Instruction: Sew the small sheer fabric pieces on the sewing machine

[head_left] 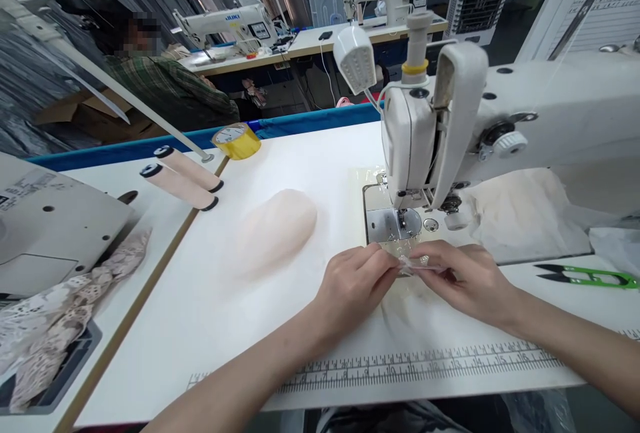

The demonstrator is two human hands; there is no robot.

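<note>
My left hand [353, 280] and my right hand [463, 276] meet in front of the white sewing machine [450, 120], fingertips pinching a small clear, thin piece of material [413, 264] between them. It lies just before the metal needle plate [387, 223] and the presser foot. Pale cream fabric [410, 316] lies under my hands on the white table [280, 326]. A printed ruler strip [400, 366] runs along the table's near edge.
A pale pink padded piece [275, 223] lies left of my hands. Green thread snips [587, 276] rest at the right. Yellow tape roll [237, 141] and two thread cones [183, 176] sit at the back left. Lace fabric [60, 306] drapes over the neighbouring station. A person in a plaid shirt [170, 90] sits beyond.
</note>
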